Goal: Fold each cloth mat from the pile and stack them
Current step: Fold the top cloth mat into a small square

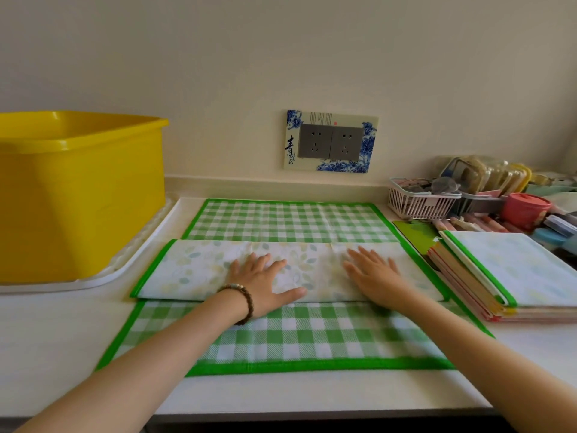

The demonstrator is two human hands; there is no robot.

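Observation:
A green checked cloth mat point(290, 221) with a green border lies spread flat on the white counter. Across its middle lies a folded mat point(193, 270), its pale leaf-print side up, forming a long strip. My left hand point(265, 281), with a bead bracelet at the wrist, presses flat on the strip left of centre. My right hand point(374, 275) presses flat on it right of centre. Both hands have straight, spread fingers. A stack of folded mats point(515, 273) sits at the right, topped by a leaf-print one.
A large yellow plastic tub point(78, 189) stands on a white tray point(103, 278) at the left. At the back right are a pink basket point(418, 203), a red pot point(524, 209) and assorted clutter. A double wall socket point(331, 142) sits behind. The counter's front edge point(312, 412) runs below my arms.

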